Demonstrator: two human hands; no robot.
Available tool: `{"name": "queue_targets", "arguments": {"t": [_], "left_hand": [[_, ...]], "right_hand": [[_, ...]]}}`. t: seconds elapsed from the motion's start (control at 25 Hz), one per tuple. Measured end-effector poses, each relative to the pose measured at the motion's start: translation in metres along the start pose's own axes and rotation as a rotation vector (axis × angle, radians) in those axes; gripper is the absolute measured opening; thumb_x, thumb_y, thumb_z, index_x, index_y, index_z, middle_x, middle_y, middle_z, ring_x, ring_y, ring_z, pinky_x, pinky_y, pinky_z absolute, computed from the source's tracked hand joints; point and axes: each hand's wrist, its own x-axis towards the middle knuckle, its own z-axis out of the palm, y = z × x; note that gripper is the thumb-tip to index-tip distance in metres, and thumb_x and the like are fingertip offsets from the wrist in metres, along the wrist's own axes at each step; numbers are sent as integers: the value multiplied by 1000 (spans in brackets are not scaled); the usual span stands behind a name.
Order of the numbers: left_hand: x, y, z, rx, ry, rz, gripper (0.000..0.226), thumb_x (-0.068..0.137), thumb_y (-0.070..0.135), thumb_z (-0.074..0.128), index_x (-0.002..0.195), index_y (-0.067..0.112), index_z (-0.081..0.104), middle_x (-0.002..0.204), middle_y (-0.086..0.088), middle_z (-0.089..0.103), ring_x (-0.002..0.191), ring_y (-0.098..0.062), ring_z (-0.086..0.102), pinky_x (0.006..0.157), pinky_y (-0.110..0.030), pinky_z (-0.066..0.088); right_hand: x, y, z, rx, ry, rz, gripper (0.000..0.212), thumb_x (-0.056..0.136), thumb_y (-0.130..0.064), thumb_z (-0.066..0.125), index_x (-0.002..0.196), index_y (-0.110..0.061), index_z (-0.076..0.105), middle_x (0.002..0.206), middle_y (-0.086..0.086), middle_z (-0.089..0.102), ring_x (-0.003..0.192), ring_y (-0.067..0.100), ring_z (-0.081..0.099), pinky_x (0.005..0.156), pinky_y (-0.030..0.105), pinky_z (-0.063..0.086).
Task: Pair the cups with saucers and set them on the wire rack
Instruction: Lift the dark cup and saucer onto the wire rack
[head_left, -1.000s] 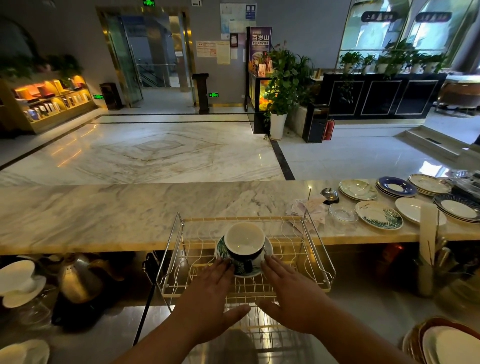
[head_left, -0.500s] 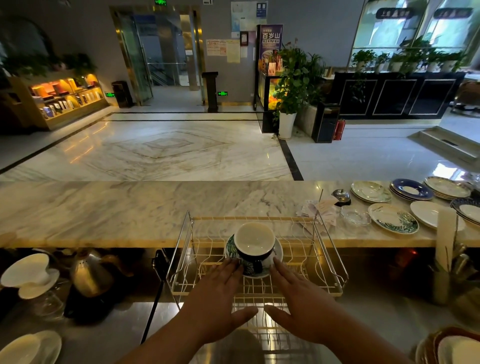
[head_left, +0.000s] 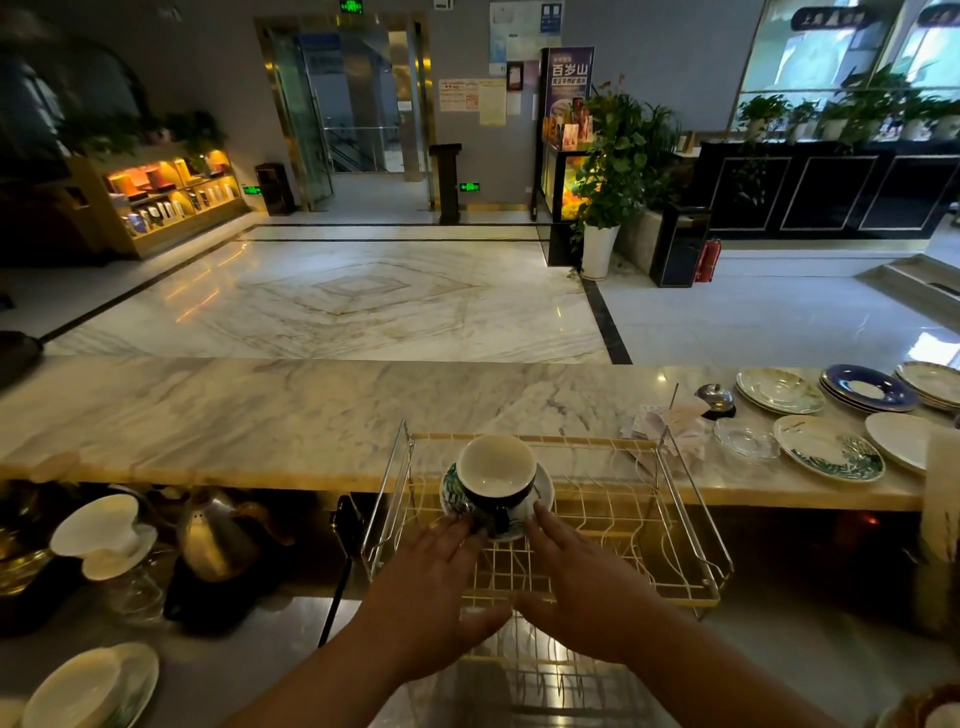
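A dark cup (head_left: 496, 467) with a white inside sits upright on a leaf-patterned saucer (head_left: 544, 491). The pair rests on the gold wire rack (head_left: 696, 525), left of its middle and near its back bar. My left hand (head_left: 431, 587) and my right hand (head_left: 582, 587) lie flat, palms down, over the rack's front half. Their fingertips touch the saucer's near rim on either side of the cup's handle. Neither hand grips anything.
The rack stands against the marble counter (head_left: 260, 415). Several plates, one leaf-patterned (head_left: 828, 452) and one blue (head_left: 867, 388), lie on the counter's right end beside a glass dish (head_left: 745, 439) and a bell (head_left: 716, 397). At lower left are a white cup (head_left: 101, 530), a metal kettle (head_left: 218, 540) and stacked saucers (head_left: 88, 686).
Both hands have stayed at the saucer's near rim. The cup and saucer seem to have slid slightly back and left on the rack. My view has shifted a little.
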Motion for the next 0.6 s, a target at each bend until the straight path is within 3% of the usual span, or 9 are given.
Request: {"name": "queue_targets", "arguments": {"t": [0.24, 0.6], "left_hand": [[1, -4, -1, 21, -67, -58, 108, 82, 93, 16, 163, 25, -5, 172, -2, -10, 158, -19, -9, 128, -45, 1], [29, -15, -3, 73, -61, -165, 122, 74, 98, 14, 163, 15, 5, 172, -12, 0, 158, -25, -3, 127, -45, -4]], "right_hand": [[20, -10, -2, 6, -2, -10, 88, 88, -67, 34, 157, -30, -6, 167, -2, -13, 152, 21, 11, 114, 43, 32], [59, -21, -11, 10, -30, -24, 84, 93, -56, 39, 159, -22, 1, 169, 5, -6, 154, 23, 8, 119, 45, 28]]}}
